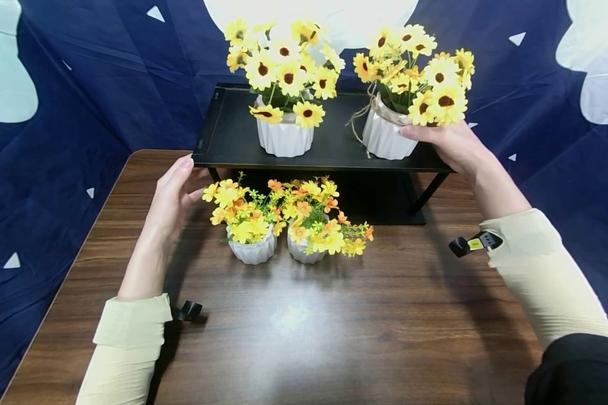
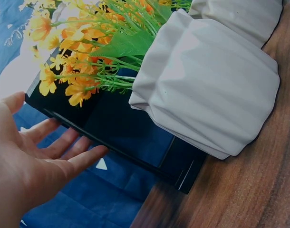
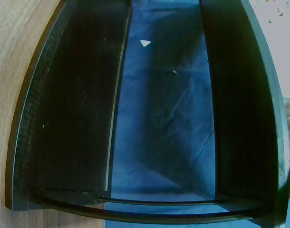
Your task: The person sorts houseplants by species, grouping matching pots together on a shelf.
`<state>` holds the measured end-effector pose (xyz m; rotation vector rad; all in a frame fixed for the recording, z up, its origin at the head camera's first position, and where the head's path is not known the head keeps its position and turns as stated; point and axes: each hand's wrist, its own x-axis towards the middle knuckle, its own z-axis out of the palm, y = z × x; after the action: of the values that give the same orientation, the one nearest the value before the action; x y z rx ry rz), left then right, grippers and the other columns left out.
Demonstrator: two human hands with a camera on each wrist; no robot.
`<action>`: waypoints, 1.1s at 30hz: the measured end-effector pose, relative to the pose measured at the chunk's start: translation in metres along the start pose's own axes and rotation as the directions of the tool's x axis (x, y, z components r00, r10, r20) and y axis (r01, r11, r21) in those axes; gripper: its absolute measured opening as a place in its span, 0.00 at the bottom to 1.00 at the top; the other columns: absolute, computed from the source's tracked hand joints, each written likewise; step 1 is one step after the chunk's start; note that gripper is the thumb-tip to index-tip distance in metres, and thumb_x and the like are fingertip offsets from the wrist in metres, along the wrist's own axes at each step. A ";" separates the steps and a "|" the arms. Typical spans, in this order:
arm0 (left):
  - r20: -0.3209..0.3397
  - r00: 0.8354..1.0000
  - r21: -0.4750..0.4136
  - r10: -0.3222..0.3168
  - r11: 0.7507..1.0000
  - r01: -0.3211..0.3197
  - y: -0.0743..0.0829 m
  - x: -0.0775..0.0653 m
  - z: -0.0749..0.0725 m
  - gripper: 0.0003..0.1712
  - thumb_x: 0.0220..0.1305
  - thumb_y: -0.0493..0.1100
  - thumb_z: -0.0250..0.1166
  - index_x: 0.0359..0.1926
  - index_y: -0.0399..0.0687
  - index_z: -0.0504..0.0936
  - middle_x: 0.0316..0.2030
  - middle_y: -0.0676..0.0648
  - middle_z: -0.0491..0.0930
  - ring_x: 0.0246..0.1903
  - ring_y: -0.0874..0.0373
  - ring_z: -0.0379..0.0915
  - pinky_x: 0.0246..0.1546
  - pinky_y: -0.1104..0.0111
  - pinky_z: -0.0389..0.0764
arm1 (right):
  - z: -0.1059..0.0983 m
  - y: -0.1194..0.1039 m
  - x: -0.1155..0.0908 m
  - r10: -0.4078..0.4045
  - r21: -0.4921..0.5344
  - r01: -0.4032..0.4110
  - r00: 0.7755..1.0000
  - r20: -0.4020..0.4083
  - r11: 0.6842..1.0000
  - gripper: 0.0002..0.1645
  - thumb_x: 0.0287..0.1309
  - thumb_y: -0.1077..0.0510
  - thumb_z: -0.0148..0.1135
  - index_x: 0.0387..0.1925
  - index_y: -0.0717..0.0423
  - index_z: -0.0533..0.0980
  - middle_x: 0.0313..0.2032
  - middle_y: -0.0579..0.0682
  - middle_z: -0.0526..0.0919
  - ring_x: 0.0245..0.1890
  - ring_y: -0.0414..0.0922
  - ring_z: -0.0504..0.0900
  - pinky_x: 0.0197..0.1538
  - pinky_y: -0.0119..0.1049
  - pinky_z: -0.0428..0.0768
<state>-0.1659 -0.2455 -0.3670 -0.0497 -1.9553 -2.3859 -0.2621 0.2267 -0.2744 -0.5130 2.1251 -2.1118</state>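
A black two-tier shelf (image 1: 334, 112) stands on the wooden table. On its top board sits a white ribbed pot (image 1: 286, 138) of yellow sunflower-like flowers. To its right, my right hand (image 1: 453, 140) grips a second potted flower (image 1: 387, 135), with twine at its neck. The thumb lies across the pot's front; the other fingers are mostly hidden. My left hand (image 1: 171, 194) is at the shelf's left end, thumb at the top board's corner. In the left wrist view its fingers (image 2: 78, 156) are spread and fairly straight beside the black frame.
Two smaller white pots of yellow and orange flowers, a left pot (image 1: 253, 247) and a right pot (image 1: 304, 252), stand on the table (image 1: 294, 337) before the shelf. Dark blue patterned cloth (image 1: 106, 73) hangs behind. The right wrist view shows mostly the shelf's boards (image 3: 69, 118).
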 end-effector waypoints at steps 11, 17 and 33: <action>0.003 1.000 -0.005 -0.001 1.000 0.001 0.001 0.000 0.001 0.22 0.77 0.58 0.57 0.64 0.58 0.77 0.59 0.60 0.77 0.64 0.59 0.68 0.52 0.73 0.76 | -0.004 -0.004 -0.016 0.000 -0.166 -0.008 0.999 -0.049 0.986 0.35 0.55 0.66 0.73 0.65 0.51 0.73 0.57 0.44 0.80 0.55 0.40 0.75 0.55 0.25 0.73; 0.004 1.000 0.004 -0.001 1.000 0.000 0.000 0.000 0.001 0.22 0.77 0.58 0.57 0.64 0.59 0.77 0.59 0.60 0.78 0.64 0.59 0.68 0.53 0.72 0.76 | -0.005 -0.004 -0.032 -0.024 -0.143 0.010 0.995 -0.098 0.990 0.34 0.57 0.65 0.72 0.65 0.53 0.74 0.55 0.46 0.83 0.54 0.41 0.80 0.55 0.24 0.77; 0.002 1.000 -0.010 0.007 1.000 -0.007 0.000 0.000 0.001 0.21 0.77 0.56 0.57 0.64 0.56 0.77 0.57 0.58 0.80 0.61 0.59 0.72 0.52 0.71 0.76 | -0.002 0.010 -0.065 -0.335 0.222 0.424 0.876 -0.346 0.878 0.25 0.54 0.82 0.64 0.54 0.71 0.74 0.36 0.60 0.86 0.37 0.53 0.90 0.42 0.41 0.89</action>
<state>-0.1658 -0.2445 -0.3665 -0.0592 -1.9403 -2.3924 -0.2031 0.2480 -0.2949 -0.6644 1.9088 -2.8339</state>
